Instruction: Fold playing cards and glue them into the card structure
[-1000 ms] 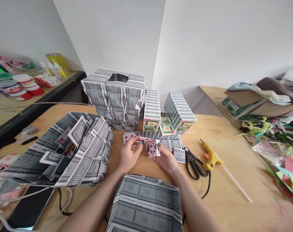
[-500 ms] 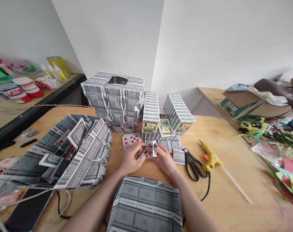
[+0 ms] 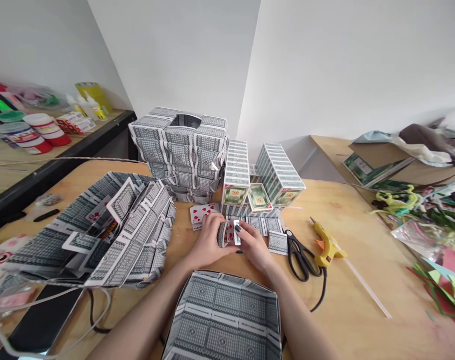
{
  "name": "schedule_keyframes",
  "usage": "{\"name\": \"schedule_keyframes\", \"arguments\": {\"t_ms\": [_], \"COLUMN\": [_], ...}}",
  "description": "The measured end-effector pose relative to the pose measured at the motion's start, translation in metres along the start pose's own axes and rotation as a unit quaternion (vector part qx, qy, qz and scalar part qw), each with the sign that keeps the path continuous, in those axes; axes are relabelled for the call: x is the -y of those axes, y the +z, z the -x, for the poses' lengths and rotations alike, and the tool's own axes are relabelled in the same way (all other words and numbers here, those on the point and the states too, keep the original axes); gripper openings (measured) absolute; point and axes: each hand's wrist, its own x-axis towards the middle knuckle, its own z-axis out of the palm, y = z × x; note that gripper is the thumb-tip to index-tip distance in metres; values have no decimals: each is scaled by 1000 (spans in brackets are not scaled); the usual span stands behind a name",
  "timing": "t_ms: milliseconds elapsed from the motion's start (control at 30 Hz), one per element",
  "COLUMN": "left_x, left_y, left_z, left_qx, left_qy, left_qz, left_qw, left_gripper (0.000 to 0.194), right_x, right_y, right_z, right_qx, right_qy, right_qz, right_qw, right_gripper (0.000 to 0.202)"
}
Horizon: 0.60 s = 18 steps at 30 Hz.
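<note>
Between both hands is a folded playing card (image 3: 230, 233), its red-pip face partly showing and its sides bent up. My left hand (image 3: 210, 239) grips the bent left side, fingers behind it and thumb low in front. On the right side of the card, my right hand (image 3: 252, 244) pinches the white folded edge, a dark-painted nail showing. Just beyond the hands lie a hearts card (image 3: 200, 212) and a row of grey-backed folded cards (image 3: 263, 225). One grey folded card (image 3: 277, 242) lies right of my right hand. An open box made of cards (image 3: 223, 310) sits between my forearms.
Black scissors (image 3: 300, 257) and a yellow glue gun (image 3: 327, 245) with its cord lie to the right. Stacked card boxes (image 3: 237, 170) and a large card-built block (image 3: 182, 155) stand behind. A card-built basket (image 3: 137, 240) holding loose cards fills the left side.
My left hand has turned and now holds the card's left side raised toward upright. My right hand has shifted slightly left and down, still pinching the card's edge. The view moved slightly.
</note>
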Motion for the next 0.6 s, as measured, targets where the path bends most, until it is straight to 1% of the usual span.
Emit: {"name": "schedule_keyframes", "arguments": {"t_ms": [100, 233, 300, 433, 600], "left_x": [2, 4, 4, 5, 6], "left_y": [3, 5, 6, 5, 6], "left_z": [1, 2, 3, 3, 4], "left_qx": [7, 12, 15, 23, 22], "left_qy": [0, -16, -23, -23, -9], "left_qz": [1, -8, -6, -2, -18], "left_qw": [1000, 1000, 1000, 999, 1000], "left_gripper": [59, 61, 62, 65, 61], "right_x": [-2, -4, -5, -6, -5], "right_y": [-1, -3, -3, -2, 1], "right_z": [0, -1, -2, -2, -1], "right_qx": [3, -15, -23, -37, -42], "right_qy": [-9, -46, -51, -45, -46], "right_qz": [46, 133, 159, 173, 173], "right_qw": [999, 990, 986, 983, 983], "right_gripper": [31, 33, 33, 32, 30]}}
